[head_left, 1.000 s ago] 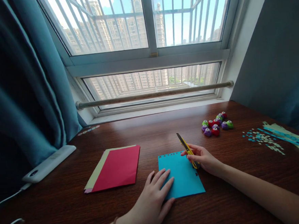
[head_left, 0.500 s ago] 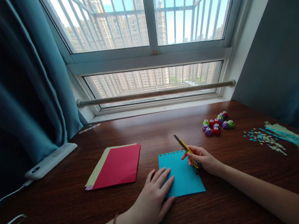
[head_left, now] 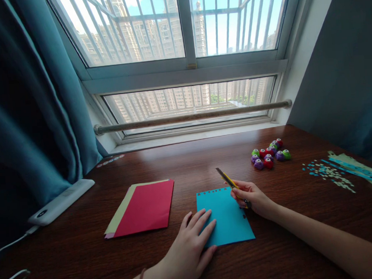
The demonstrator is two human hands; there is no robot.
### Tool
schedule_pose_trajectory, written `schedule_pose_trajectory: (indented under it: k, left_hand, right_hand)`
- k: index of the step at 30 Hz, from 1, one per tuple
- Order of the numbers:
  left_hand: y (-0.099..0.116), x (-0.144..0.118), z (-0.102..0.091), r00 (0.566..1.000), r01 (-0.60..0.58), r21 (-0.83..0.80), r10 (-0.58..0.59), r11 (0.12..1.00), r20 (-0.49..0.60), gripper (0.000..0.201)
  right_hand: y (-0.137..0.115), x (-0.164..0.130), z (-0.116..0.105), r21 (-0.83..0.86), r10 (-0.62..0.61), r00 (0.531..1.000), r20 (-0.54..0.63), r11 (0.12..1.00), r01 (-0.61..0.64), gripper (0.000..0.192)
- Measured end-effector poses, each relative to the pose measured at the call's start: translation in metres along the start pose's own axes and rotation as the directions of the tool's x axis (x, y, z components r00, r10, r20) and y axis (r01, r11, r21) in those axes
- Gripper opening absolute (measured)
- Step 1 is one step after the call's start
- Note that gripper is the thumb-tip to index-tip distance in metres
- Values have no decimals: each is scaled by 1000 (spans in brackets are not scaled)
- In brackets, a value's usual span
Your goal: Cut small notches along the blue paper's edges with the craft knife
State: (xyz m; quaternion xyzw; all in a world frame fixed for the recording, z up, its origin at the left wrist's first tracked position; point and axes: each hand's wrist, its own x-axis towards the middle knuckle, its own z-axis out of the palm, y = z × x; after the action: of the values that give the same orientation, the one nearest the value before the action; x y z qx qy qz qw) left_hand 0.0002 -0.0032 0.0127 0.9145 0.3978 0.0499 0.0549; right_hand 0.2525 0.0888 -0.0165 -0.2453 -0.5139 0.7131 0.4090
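A sheet of blue paper (head_left: 232,227) lies on the brown table, with small holes along its far edge and a few by its right edge. My left hand (head_left: 193,239) rests flat on the sheet's left part, fingers spread. In my right hand (head_left: 249,194) is a yellow and black utility knife (head_left: 228,180), its blade pointing up and to the left. The fingers wrap round the knife's handle, above the sheet's right side. Part of the right edge is hidden behind this hand.
Red paper (head_left: 146,208) on pale sheets lies to the left. Several hole punches (head_left: 268,163) with eye-like tops stand at the back right. Farther right are paper dots (head_left: 331,174) and cut strips (head_left: 360,167). A white power bank (head_left: 63,201) with a cable lies by the curtain.
The fingers of my right hand have drawn in closer round the knife. My left hand and the blue paper keep their places; the whole view has shifted slightly.
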Motion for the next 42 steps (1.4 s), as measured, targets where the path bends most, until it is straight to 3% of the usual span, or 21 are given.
schedule_pose_trajectory:
  k: [5, 12, 42]
  left_hand:
    - [0, 0, 0, 1000, 6, 14, -6, 1000, 19, 45]
    - [0, -1, -1, 999, 8, 15, -8, 1000, 35, 46]
    - [0, 0, -2, 1000, 8, 2, -8, 1000, 19, 46]
  right_hand:
    - [3, 0, -4, -78, -19, 1000, 3, 997, 20, 18]
    - [0, 1, -7, -146, -1, 999, 32, 989, 5, 30]
    - [-1, 3, 1, -47, -59, 998, 12, 997, 59, 27]
